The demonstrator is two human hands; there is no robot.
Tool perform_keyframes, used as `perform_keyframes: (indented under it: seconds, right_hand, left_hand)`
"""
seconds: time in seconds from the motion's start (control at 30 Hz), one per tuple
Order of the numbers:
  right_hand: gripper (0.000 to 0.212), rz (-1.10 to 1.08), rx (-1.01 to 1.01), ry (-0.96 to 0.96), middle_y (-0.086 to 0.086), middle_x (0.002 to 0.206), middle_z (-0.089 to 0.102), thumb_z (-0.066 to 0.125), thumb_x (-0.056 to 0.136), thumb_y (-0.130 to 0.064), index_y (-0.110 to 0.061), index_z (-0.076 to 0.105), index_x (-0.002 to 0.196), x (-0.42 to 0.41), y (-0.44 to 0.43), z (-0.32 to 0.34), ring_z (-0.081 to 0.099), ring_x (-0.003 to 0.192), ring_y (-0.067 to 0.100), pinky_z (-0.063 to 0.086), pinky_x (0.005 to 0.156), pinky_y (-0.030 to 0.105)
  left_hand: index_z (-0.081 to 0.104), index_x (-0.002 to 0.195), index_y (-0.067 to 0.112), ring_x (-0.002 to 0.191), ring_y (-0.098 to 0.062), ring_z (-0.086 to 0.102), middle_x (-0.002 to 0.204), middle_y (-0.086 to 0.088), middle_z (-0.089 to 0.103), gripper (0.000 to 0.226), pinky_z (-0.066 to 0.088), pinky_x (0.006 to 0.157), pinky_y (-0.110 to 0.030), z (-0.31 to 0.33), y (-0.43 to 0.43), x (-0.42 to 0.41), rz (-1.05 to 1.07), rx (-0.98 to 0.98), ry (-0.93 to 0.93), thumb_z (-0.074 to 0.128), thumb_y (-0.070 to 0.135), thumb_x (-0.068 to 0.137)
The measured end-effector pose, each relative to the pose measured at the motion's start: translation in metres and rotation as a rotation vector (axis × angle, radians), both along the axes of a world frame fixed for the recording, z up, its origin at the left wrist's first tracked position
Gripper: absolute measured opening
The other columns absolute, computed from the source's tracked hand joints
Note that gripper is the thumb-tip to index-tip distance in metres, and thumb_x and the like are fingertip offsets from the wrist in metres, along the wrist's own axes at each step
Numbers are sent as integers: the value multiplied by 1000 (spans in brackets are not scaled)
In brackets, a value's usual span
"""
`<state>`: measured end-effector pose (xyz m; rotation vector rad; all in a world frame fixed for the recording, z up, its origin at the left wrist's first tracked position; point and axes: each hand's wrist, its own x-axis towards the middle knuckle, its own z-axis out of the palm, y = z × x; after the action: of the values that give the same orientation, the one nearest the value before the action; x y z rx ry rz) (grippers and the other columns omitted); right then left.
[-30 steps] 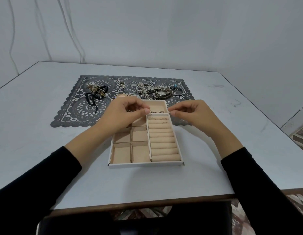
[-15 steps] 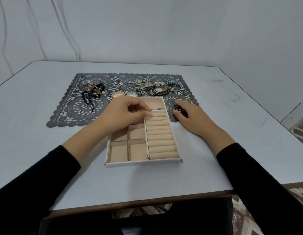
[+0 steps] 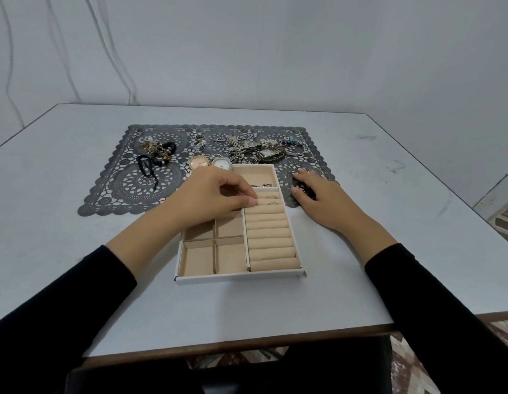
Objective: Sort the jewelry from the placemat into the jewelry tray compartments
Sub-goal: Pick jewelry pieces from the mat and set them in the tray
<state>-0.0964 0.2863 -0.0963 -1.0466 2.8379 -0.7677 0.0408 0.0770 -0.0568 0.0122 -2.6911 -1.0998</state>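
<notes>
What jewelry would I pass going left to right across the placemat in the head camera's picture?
Black cord tangle, rose-gold watch, white-faced watch, rectangular watch, silver bangle.

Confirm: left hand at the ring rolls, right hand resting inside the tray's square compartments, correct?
No. The head view shows the right hand with its fingers on the placemat beside the tray, not in its square compartments. The left hand is at the ring rolls.

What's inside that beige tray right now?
Two rings sit in the far ring rolls, small metal pieces in the far compartment. The left hand covers the far-left squares, hiding their contents.
</notes>
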Motion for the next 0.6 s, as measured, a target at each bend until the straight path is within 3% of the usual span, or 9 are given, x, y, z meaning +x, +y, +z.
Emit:
perform_keyframes:
  seconds: [0.2, 0.4, 0.6]
  right_hand:
    - [48, -2, -10, -10, -5, 155, 32, 44, 100, -38, -22, 40, 145, 0, 0, -1, 22, 145, 13, 21, 118, 34]
    - [48, -6, -10, -9, -5, 154, 33, 44, 100, -38, -22, 41, 144, 1, 0, 2, 25, 144, 14, 23, 117, 37]
    - [48, -3, -6, -10, -4, 154, 34, 45, 99, -38, -21, 41, 144, 1, 0, 1, 28, 143, 15, 26, 116, 36]
  left_hand:
    - [79, 94, 30, 91, 5, 66, 91, 19, 75, 10, 51, 88, -17, 4, -9, -5, -72, -15, -92, 75, 27, 85]
    - [80, 91, 28, 73, 4, 64, 83, 12, 75, 9, 45, 67, -8, 5, -8, -8, -73, 4, -86, 78, 28, 82]
    - [79, 86, 28, 72, 2, 64, 77, 12, 73, 7, 45, 66, -7, 3, -6, -9, -57, 28, -68, 80, 29, 80]
